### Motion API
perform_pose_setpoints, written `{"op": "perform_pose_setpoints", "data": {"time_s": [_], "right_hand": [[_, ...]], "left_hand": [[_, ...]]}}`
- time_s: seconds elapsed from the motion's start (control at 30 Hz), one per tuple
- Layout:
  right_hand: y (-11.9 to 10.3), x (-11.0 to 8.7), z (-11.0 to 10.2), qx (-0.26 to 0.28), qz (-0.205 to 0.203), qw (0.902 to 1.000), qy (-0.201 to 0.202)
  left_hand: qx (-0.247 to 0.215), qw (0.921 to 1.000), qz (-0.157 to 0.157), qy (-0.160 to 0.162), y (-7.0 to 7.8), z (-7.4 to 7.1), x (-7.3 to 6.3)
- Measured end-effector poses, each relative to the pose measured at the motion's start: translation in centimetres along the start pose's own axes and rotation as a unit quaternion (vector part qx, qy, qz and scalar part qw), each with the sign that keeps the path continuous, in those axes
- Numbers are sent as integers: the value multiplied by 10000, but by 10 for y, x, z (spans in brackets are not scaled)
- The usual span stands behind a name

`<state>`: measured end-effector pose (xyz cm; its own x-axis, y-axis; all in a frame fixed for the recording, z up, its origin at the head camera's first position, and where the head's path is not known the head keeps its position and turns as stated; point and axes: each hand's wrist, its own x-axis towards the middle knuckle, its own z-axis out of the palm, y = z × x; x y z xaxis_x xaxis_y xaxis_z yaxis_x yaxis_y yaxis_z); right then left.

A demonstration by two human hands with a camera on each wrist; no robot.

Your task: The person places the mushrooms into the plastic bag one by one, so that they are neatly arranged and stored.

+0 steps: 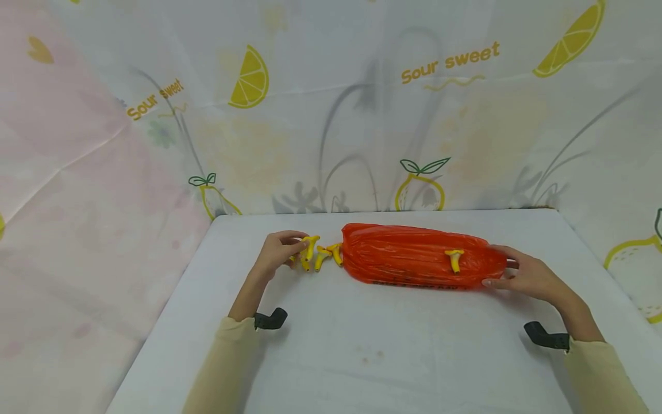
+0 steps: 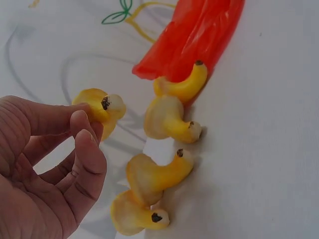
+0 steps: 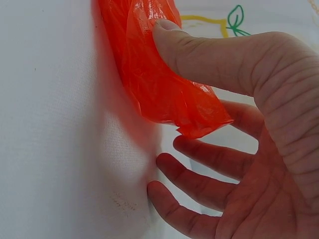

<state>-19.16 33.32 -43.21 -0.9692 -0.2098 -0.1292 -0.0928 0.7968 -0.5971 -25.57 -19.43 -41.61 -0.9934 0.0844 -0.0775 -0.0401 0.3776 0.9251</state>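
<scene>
My left hand [image 1: 279, 253] pinches a yellow mushroom [image 1: 310, 247] between thumb and fingertips, raised above the table in the left wrist view. Beside it, several more yellow chanterelle-like mushrooms [image 2: 162, 174] with dark-tipped stems lie in a row. The one nearest the bag, a curved mushroom [image 2: 184, 87], overlaps its edge. A red plastic bag [image 1: 403, 256] lies stretched sideways, with one yellow mushroom [image 1: 455, 260] on top near its right end. My right hand [image 1: 532, 276] holds that end, thumb on the near side and index finger behind; the other fingers [image 3: 199, 181] are spread off the plastic.
A white table [image 1: 362, 345] carries everything, its far edge against a hanging cloth [image 1: 320, 115] printed with lemons and lettering. Black wrist straps [image 1: 271, 319] and light sleeves [image 1: 222, 368] show on both arms. Dark print runs along the bag's near side.
</scene>
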Motion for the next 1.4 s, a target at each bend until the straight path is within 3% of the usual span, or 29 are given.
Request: {"op": "perform_pose_setpoints", "data": {"time_s": [0.8, 1.03, 1.4], "right_hand": [[5, 2, 2, -29, 2, 10000, 21], [5, 2, 2, -6, -31, 10000, 37], [4, 1, 1, -37, 37, 10000, 4]], "left_hand": [[-508, 9979, 55, -390, 30, 55, 12], [-559, 9973, 45, -476, 30, 70, 19], [-1069, 9913, -37, -763, 35, 86, 21]]}}
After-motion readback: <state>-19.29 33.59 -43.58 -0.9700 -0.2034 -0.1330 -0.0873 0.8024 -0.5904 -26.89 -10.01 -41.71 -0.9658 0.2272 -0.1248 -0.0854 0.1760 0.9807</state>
